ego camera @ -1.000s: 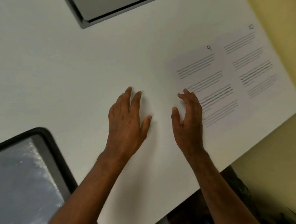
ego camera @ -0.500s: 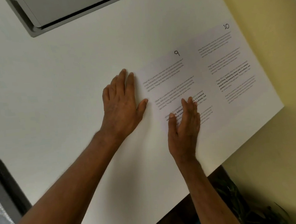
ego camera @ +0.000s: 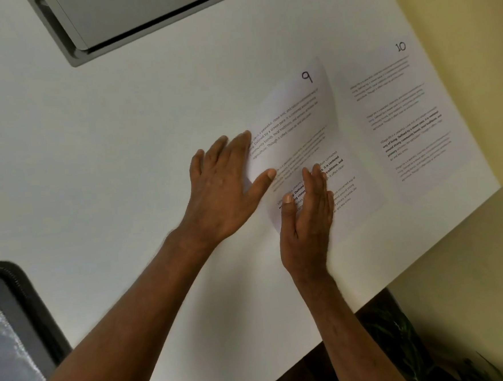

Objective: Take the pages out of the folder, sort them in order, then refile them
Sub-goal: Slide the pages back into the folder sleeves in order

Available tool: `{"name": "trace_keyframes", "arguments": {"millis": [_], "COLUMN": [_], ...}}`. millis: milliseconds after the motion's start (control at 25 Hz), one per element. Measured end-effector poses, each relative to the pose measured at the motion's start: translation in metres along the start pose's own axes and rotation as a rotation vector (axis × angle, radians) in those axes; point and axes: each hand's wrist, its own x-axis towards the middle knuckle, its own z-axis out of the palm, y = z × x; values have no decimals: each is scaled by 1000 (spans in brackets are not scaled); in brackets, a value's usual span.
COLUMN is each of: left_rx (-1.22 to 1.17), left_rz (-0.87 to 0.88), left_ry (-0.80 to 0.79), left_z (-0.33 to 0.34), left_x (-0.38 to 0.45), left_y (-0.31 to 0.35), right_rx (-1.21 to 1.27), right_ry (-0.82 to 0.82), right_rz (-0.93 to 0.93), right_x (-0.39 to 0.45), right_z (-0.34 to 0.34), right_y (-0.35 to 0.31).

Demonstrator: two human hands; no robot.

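Page 9 (ego camera: 296, 118) on white table (ego camera: 122, 154), right of centre; left edge curled up off the surface, right edge overlapping page 10 (ego camera: 402, 114). Left hand (ego camera: 226, 189) at that lifted left edge, fingers under the sheet, thumb on top: pinch grip on page 9. Right hand (ego camera: 308, 213) flat on the near part of page 9, fingers straight, pressing, nothing grasped. Page 10 flat, just beside the table's right edge and near corner. Wide bare table to the left and far side of the hands. Grey tray (ego camera: 131, 17) at far edge. Folder (ego camera: 16, 340), dark-rimmed, at near left, well apart from the pages.
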Motion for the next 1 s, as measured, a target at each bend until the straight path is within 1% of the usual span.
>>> {"name": "trace_keyframes", "arguments": {"millis": [80, 160, 200, 240, 280, 320, 360, 400, 480, 520, 600, 680, 760, 800, 920, 1000], "left_rx": [-308, -787, -1014, -1178, -1291, -1369, -1399, -1355, -1145, -1053, -954, -981, -1043, -1082, -1231, -1326], "left_rz": [-40, -162, -223, -270, -302, -316, -318, -311, -260, -255, -314, -366, -411, -433, -486, -512], "left_ry": [28, 59, 112, 175, 218, 228, 211, 186, 171, 190, 248, 296, 308, 305, 292, 267], "left_z": [-7, -12, -12, -9, -6, -2, 1, 3, 8, 9, 4, -7, -22, -31, -54, -69], "left_x": [-9, -20, -26, -31, -36, -40, -44, -50, -64, -71, -87, -103, -122, -132, -164, -187], "left_y": [9, 22, 27, 28, 26, 23, 19, 15, 6, 0, -11, -29, -51, -62, -96, -116], "right_rx": [54, 135, 196, 267, 339, 397, 434, 462, 537, 577, 670, 719, 649, 614, 561, 588], "right_ry": [20, 40, 44, 45, 40, 31, 21, 9, -30, -53, -98, -119, -106, -117, -200, -261], "right_rz": [11, 23, 35, 56, 82, 111, 138, 161, 207, 223, 246, 227, 157, 158, 237, 274], "right_x": [0, 0, 0, 0, -1, -3, -5, -9, -17, -22, -32, -43, -53, -57, -68, -78], "right_z": [3, 6, 7, 7, 7, 7, 6, 4, 2, 1, 0, 1, 0, 1, 6, 10], "right_y": [-5, -8, -11, -16, -22, -28, -36, -46, -65, -73, -87, -97, -106, -110, -125, -137]}}
